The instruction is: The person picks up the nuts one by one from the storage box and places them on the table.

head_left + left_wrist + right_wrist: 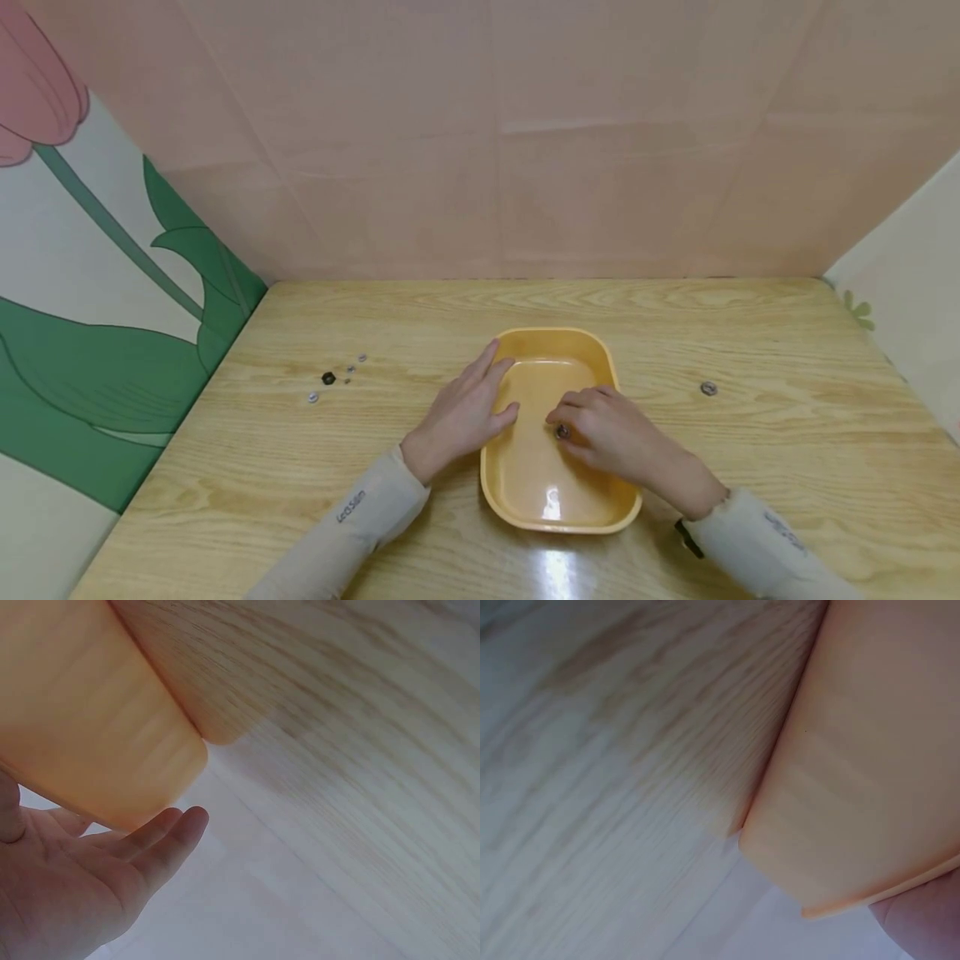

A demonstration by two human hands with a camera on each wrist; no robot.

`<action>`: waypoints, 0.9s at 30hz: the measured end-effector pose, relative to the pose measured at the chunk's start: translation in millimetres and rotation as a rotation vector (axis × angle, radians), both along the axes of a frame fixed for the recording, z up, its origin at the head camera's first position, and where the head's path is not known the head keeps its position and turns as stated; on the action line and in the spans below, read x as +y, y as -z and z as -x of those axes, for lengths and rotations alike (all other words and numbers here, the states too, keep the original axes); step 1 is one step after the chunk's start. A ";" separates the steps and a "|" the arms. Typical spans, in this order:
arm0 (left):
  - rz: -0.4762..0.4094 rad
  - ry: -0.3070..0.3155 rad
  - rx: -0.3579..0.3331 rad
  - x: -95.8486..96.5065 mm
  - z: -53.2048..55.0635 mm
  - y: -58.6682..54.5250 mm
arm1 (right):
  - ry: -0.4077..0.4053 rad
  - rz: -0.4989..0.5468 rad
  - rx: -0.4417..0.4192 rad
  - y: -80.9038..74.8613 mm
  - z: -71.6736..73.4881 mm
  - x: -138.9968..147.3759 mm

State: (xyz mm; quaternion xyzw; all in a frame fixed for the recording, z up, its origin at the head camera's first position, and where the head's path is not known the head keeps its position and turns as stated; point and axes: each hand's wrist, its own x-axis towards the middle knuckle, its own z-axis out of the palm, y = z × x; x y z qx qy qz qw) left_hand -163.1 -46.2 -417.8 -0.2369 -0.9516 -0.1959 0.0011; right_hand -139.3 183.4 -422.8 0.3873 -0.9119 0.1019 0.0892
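Note:
A yellow plastic tub [561, 518] stands on the wooden table. My left hand [468, 408] lies over its left rim, fingers fairly straight and thumb reaching inside; the left wrist view shows that hand [82, 877] against the tub's side [105, 727]. Over the inside of the tub, my right hand [611, 433] pinches a small dark metal nut [562, 432] between fingers and thumb. In the right wrist view the tub's outer wall [855, 765] fills much of the frame, and only a bit of the hand [926, 919] shows at the rim.
On the left of the table lie a black hex nut [328, 378] and several small silver pieces, one a round piece [312, 397]. A silver ring-shaped nut [708, 388] lies to the tub's right. A pink wall covering [495, 167] rises behind the table.

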 end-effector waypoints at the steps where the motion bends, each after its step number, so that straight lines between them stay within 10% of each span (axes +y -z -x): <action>1: -0.002 0.002 0.005 0.0 0.0 0.1 | 0.003 -0.004 0.004 0.1 0.0 -0.2; 27: -0.004 -0.005 -0.004 0.1 -0.4 -0.8 | 0.027 -0.058 0.077 4.3 -0.6 -2.6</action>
